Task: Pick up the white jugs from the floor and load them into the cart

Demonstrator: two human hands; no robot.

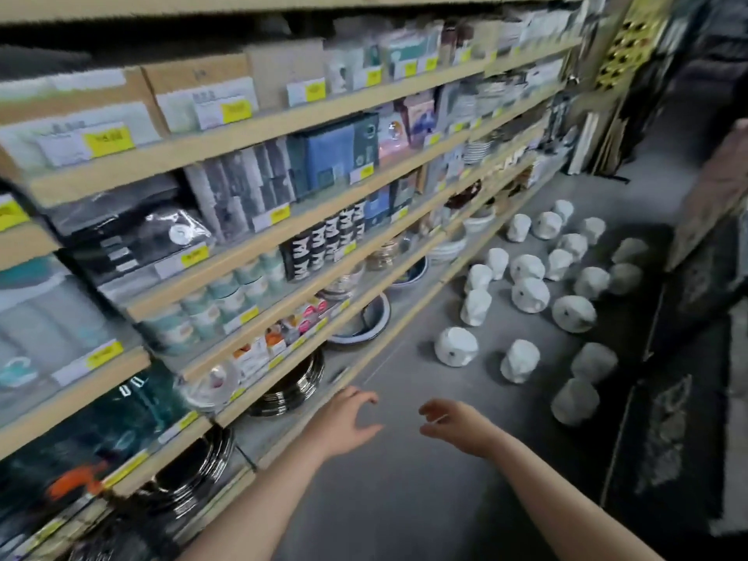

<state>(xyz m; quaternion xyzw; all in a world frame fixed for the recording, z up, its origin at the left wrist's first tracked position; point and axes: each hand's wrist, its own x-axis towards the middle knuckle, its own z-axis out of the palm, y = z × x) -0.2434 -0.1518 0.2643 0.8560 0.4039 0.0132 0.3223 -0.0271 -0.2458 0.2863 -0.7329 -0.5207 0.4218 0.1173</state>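
Both hands, left hand point(351, 419) and right hand point(455, 425), reached with fingers apart, holding nothing, toward the nearest white jug point(456, 346) on the floor point(404, 500).

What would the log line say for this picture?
left hand: open, empty | right hand: open, empty | white jugs: on floor

About twenty small white jugs point(530, 294) lie scattered on the grey floor point(404, 500) to my right, in a loose band running from near to far beside the lowest shelf. Most are tipped on their sides or turned over, round bases showing, some with a small dark mark at the centre. The nearest one on the left point(456, 346) lies on its side, just ahead of me. Those farthest right sit in shadow and look greyer. The cart is not visible.
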